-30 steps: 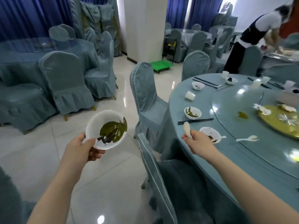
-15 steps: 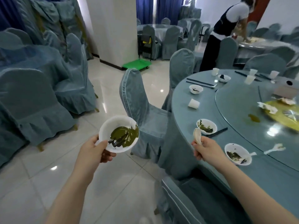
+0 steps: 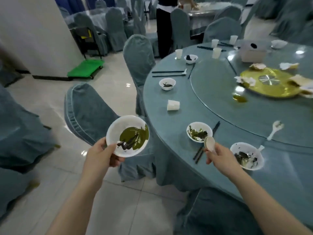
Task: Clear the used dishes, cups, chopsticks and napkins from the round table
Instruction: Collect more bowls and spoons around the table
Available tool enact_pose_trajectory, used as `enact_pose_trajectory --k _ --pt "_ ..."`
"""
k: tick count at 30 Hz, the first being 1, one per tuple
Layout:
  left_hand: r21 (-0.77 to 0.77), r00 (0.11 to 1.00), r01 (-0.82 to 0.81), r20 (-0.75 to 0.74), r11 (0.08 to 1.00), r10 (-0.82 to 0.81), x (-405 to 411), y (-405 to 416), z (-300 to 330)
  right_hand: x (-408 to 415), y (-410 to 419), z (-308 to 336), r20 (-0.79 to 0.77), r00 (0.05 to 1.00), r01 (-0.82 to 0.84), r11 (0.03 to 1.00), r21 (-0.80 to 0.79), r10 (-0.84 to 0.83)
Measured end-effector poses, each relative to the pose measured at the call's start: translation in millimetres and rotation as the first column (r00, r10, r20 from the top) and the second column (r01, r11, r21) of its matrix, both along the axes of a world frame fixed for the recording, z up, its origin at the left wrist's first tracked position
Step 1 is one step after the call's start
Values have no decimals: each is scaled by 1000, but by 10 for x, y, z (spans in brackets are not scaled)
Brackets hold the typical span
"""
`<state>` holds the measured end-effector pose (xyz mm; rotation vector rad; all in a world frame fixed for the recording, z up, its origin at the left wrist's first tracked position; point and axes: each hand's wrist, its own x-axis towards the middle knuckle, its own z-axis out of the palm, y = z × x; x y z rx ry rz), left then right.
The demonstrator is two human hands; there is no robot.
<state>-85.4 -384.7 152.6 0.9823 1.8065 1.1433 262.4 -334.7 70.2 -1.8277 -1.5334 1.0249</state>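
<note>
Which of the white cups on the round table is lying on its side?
The cup near the table's left edge, between two bowls, lies tipped over; the other cups farther back stand upright.

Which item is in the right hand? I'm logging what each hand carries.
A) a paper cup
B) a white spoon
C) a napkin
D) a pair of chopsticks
B: the right hand grips a white spoon above the table edge, while the left hand holds a bowl.
</note>
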Motion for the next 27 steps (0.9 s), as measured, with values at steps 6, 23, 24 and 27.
enact_pose_trajectory --k 6,23,24,27 --pt "-54 949 315 25 948 -314 385 929 -237 280 -29 -138 49 959 283 956 -73 -280" --pt "-178 494 862 93 474 -864 1425 2650 -868 510 -196 -316 308 543 829 556 -54 -781" --pt "-196 479 868 81 457 -874 1502 2711 -908 591 -161 -350 334 522 840 540 -45 -785" --pt "-275 451 864 47 422 -891 1721 2863 -1028 854 -58 -472 403 470 867 496 -44 -786"
